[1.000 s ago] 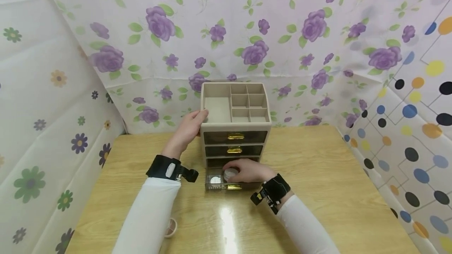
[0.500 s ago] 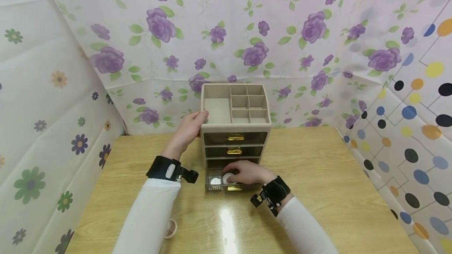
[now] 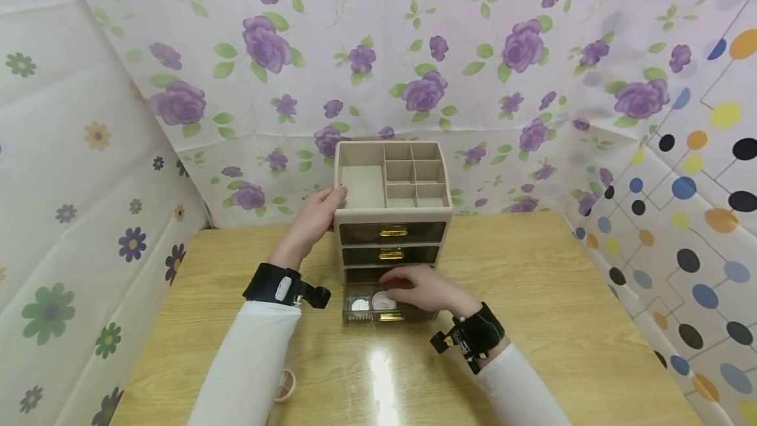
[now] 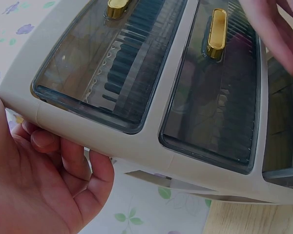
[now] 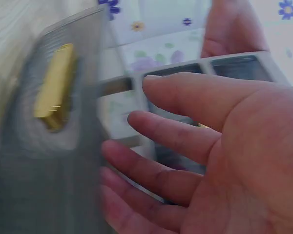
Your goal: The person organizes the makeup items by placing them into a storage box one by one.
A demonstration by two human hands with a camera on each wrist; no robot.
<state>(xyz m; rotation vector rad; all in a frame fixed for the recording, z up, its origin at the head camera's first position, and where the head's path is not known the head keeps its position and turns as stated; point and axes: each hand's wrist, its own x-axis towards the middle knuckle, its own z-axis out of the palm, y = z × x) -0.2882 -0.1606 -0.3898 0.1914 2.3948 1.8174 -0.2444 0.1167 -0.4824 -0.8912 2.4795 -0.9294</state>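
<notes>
A beige desktop drawer organizer (image 3: 393, 215) stands on the table, its lowest clear drawer (image 3: 349, 316) pulled out. My left hand (image 3: 312, 217) grips the organizer's left side, with the thumb by the top rim; in the left wrist view its fingers (image 4: 98, 181) curl against the side wall. Inside the open drawer lie a small white round item (image 3: 359, 306) and a larger round, pale-lidded container (image 3: 382, 301). My right hand (image 3: 427, 289) hovers over the drawer's right part, holding nothing. Its fingers (image 5: 173, 139) are spread and loosely bent in the right wrist view, behind the drawer front with its gold handle (image 5: 57, 87).
Two upper drawers with gold handles (image 3: 393, 231) are closed. The top tray (image 3: 362, 183) has one large and several small compartments. A pinkish round item (image 3: 286, 386) lies on the wooden table (image 3: 532, 321) beside my left sleeve. Patterned cloth (image 3: 426, 94) hangs behind and at both sides.
My right hand has let go of the round container, which now lies flat in the drawer, and has shifted slightly right. The left hand has kept its hold.
</notes>
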